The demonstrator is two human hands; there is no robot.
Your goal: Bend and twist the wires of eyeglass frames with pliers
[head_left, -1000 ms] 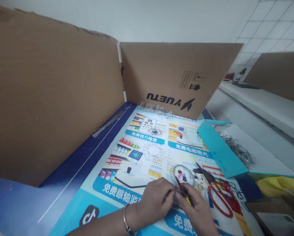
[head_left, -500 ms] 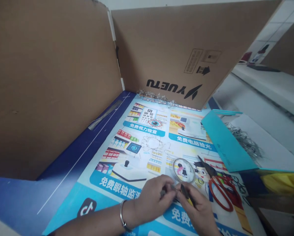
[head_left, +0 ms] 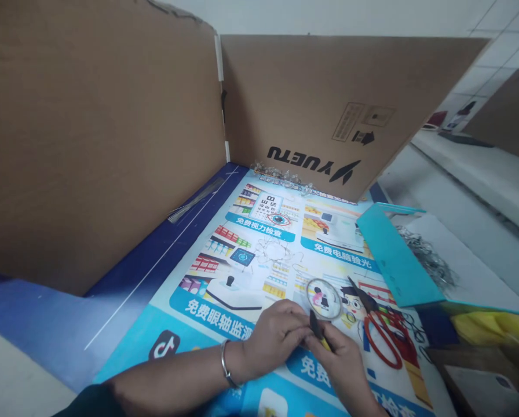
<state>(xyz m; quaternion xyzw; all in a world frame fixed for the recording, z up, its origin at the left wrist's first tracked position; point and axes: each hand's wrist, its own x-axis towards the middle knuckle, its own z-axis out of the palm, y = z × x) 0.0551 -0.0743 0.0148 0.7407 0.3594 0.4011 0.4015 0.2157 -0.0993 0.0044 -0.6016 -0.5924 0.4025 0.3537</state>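
Over the near part of the poster (head_left: 155, 317), a steady rest is best given by the left hand (head_left: 277, 335), whose fingers are curled against those of the right; whether anything is pinched there cannot be told. The tool (head_left: 316, 328) is gripped in the right hand (head_left: 341, 360) and should be guided in small moves, its tip kept off the left fingertips. It looks slim, dark-tipped and yellow lower down, with scissors (head_left: 375, 313) lying farther right.

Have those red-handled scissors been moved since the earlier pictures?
No. Against the printed poster, the scissors lie as before, blades pointing beside the cartoon face. The whole view has shifted a little.
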